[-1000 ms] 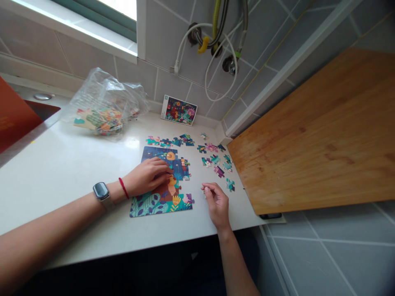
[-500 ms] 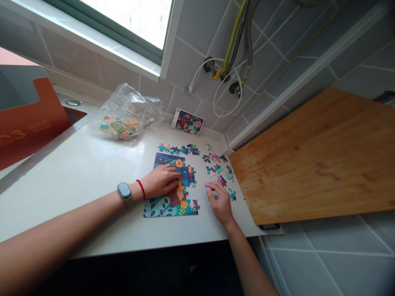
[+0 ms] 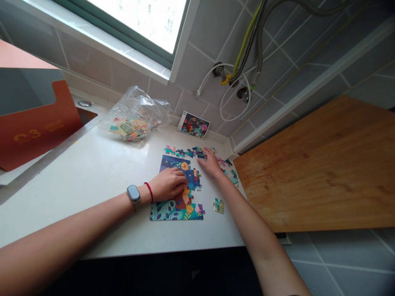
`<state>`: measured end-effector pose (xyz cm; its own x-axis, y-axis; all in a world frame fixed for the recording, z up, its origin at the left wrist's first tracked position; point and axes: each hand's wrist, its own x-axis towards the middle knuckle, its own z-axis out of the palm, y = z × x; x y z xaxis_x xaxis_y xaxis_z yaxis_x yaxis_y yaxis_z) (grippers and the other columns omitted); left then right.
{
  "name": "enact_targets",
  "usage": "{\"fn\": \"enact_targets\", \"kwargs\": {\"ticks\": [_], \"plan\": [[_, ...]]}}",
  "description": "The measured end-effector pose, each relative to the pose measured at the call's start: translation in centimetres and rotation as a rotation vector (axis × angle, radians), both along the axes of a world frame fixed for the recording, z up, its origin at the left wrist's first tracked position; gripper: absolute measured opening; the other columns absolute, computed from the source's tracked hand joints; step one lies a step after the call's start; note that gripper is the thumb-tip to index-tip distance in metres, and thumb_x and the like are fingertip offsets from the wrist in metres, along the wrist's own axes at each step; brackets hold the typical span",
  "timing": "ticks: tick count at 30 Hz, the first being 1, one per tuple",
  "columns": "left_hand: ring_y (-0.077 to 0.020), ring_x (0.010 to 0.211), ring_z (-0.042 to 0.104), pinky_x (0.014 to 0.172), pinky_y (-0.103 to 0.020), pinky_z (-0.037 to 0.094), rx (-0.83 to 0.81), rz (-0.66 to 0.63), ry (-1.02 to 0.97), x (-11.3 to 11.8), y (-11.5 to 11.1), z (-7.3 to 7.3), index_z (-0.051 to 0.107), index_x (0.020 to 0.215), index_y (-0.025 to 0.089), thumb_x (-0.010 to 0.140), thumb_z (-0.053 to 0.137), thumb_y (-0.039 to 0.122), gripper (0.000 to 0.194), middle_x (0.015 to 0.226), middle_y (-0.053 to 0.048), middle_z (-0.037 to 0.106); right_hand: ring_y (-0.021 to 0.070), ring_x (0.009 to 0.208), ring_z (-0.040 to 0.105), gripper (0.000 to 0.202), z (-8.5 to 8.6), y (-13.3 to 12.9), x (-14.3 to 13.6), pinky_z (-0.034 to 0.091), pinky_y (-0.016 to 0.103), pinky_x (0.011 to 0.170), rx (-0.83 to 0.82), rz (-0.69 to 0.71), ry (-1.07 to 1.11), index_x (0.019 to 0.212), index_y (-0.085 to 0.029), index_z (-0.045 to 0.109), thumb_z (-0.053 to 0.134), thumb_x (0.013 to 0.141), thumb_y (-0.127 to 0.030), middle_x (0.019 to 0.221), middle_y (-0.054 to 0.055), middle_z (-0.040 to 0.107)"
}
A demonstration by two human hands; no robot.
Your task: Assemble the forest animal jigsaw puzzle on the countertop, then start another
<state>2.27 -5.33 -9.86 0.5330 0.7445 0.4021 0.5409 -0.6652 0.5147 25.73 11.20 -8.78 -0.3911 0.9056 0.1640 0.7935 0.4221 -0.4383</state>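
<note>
A partly joined jigsaw puzzle [image 3: 166,209] lies on the white counter, its right side stepped and unfinished-looking. My left hand [image 3: 169,183] rests on its middle, palm down, fingers lying together over the pieces and covering part of the picture. Beyond the puzzle's upper right corner, my right hand [image 3: 212,163] reaches into the loose pieces. Its thumb and forefinger are apart at a dark blue puzzle piece [image 3: 201,155], and I see no piece lifted. A single yellow and teal puzzle piece [image 3: 219,205] lies beside my right forearm. Other loose pieces are partly hidden by that hand.
A picture card [image 3: 194,125] leans against the tiled wall. To its left sits a clear plastic bag [image 3: 135,119] of pieces. A wooden board [image 3: 321,168] bounds the counter on the right; an orange box [image 3: 40,123] stands far left. Hoses [image 3: 259,41] hang above.
My right hand has moved up and away, from beside the puzzle's right edge to the loose pieces at the back, uncovering the yellow and teal piece. My left hand stays on the puzzle.
</note>
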Motion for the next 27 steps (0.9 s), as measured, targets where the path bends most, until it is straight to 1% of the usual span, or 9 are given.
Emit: {"fn": "enact_targets", "kwargs": {"ticks": [2,5,9,13,16,18,20,24,27], "plan": [[-0.0255,0.096,0.062,0.085,-0.040,0.049,-0.001,0.002,0.004,0.0,0.0,0.0,0.074,0.101,0.020,0.105,0.052,0.027,0.023,0.098,-0.008,0.070,0.0320,0.136,0.060,0.060,0.0,1.1,-0.8,0.045,0.046,0.118,-0.022,-0.024,-0.023,0.141,-0.016,0.067,0.078,0.083,-0.027,0.146,0.018,0.064],[-0.0252,0.093,0.062,0.082,-0.039,0.048,0.014,0.004,0.007,0.0,0.1,0.0,0.074,0.101,0.020,0.106,0.051,0.029,0.025,0.097,-0.008,0.070,0.0303,0.121,0.069,0.067,0.1,2.1,-0.9,0.050,0.045,0.111,-0.073,-0.091,-0.045,0.145,-0.014,0.063,0.081,0.081,-0.025,0.131,0.017,0.073],[-0.0248,0.092,0.061,0.080,-0.039,0.048,0.027,0.005,-0.012,0.1,0.1,-0.1,0.074,0.099,0.020,0.106,0.051,0.030,0.026,0.095,-0.008,0.070,0.0290,0.113,0.071,0.071,0.4,2.4,0.4,0.053,0.043,0.105,-0.078,-0.084,-0.068,0.144,-0.009,0.064,0.085,0.078,-0.026,0.123,0.017,0.075],[-0.0247,0.092,0.061,0.081,-0.039,0.047,0.023,0.005,-0.012,0.0,0.1,-0.2,0.074,0.098,0.021,0.105,0.052,0.029,0.024,0.095,-0.008,0.070,0.0276,0.105,0.072,0.066,0.6,1.8,2.3,0.054,0.043,0.102,-0.081,-0.061,-0.062,0.136,-0.012,0.069,0.088,0.076,-0.030,0.116,0.014,0.076],[-0.0246,0.093,0.062,0.083,-0.038,0.048,0.018,0.006,-0.005,0.0,0.1,-0.1,0.073,0.100,0.021,0.105,0.053,0.027,0.022,0.095,-0.007,0.070,0.0275,0.109,0.071,0.058,0.3,0.9,4.0,0.053,0.043,0.104,-0.021,-0.010,-0.033,0.133,-0.015,0.072,0.085,0.079,-0.032,0.121,0.014,0.075],[-0.0247,0.093,0.062,0.084,-0.038,0.048,0.014,0.003,-0.002,0.0,0.1,-0.1,0.073,0.100,0.021,0.105,0.052,0.026,0.022,0.096,-0.008,0.070,0.0289,0.117,0.068,0.049,0.0,0.2,5.3,0.050,0.045,0.108,0.049,0.011,-0.023,0.131,-0.016,0.072,0.077,0.086,-0.035,0.127,0.015,0.073],[-0.0249,0.094,0.062,0.085,-0.038,0.048,0.011,0.000,-0.001,0.0,0.1,-0.1,0.073,0.100,0.021,0.105,0.051,0.026,0.023,0.096,-0.008,0.070,0.0298,0.124,0.065,0.041,-0.3,-0.4,6.8,0.047,0.047,0.113,0.100,0.004,-0.017,0.129,-0.016,0.073,0.069,0.092,-0.033,0.130,0.017,0.072],[-0.0240,0.093,0.062,0.084,-0.038,0.049,0.015,-0.014,-0.016,0.0,0.1,-0.2,0.072,0.100,0.021,0.105,0.051,0.026,0.022,0.096,-0.008,0.070,0.0297,0.129,0.064,0.036,-0.8,-1.1,9.3,0.045,0.047,0.117,0.127,-0.028,0.000,0.124,-0.016,0.076,0.066,0.090,-0.026,0.133,0.018,0.071],[-0.0233,0.092,0.062,0.085,-0.038,0.050,0.013,-0.025,-0.040,-0.1,0.1,-0.2,0.072,0.101,0.021,0.105,0.052,0.025,0.021,0.096,-0.007,0.070,0.0301,0.129,0.065,0.039,-0.8,-1.1,10.1,0.046,0.048,0.117,0.111,-0.035,-0.009,0.126,-0.016,0.075,0.070,0.089,-0.026,0.136,0.018,0.071]]}}
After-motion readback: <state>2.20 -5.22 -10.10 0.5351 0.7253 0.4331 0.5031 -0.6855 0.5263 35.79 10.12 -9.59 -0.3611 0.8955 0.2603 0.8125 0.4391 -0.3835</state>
